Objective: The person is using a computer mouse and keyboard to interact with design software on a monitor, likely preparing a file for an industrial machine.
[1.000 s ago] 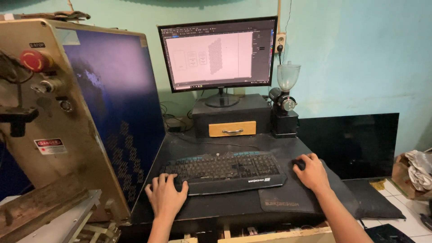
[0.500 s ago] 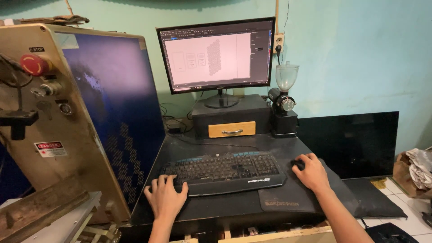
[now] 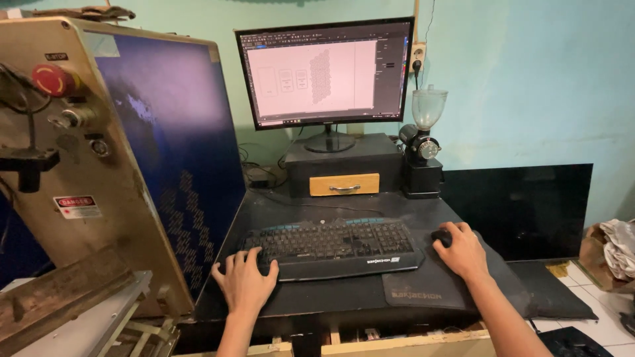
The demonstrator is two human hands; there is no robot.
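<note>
On the monitor [image 3: 324, 73] the drawing has changed since half a second ago; both hands have stayed put.

The left hand [image 3: 246, 281] lies flat, fingers spread, on the keyboard's [image 3: 334, 246] near-left corner. To its right, past the keys, the right hand [image 3: 460, 250] is cupped over the mouse [image 3: 441, 237] on the mat [image 3: 417, 292].

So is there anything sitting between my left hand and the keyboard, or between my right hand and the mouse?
Nothing visible does. The left hand rests at the left end of the black keyboard, fingers at its edge. The right hand lies directly on the black mouse, on the dark mouse pad.
</note>
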